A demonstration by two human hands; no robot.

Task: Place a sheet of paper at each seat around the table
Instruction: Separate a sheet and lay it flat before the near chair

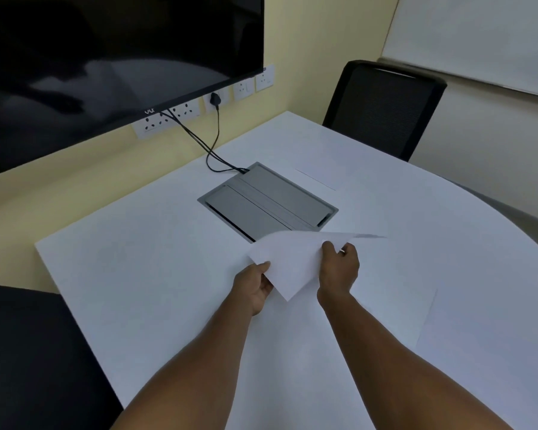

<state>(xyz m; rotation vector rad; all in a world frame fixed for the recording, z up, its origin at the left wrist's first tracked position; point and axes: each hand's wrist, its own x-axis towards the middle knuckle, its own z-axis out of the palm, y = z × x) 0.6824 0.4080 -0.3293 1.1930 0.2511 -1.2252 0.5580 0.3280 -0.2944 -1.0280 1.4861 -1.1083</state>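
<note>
Sheets of paper (292,262): three. Chairs (382,110): two. Hands (255,287): two.

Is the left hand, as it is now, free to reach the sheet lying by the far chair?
Probably not yet. The left hand and the right hand both grip the lifted sheet. The sheet by the far chair lies beyond the grey cable box; nothing blocks the path, but it looks like a long stretch.
</note>
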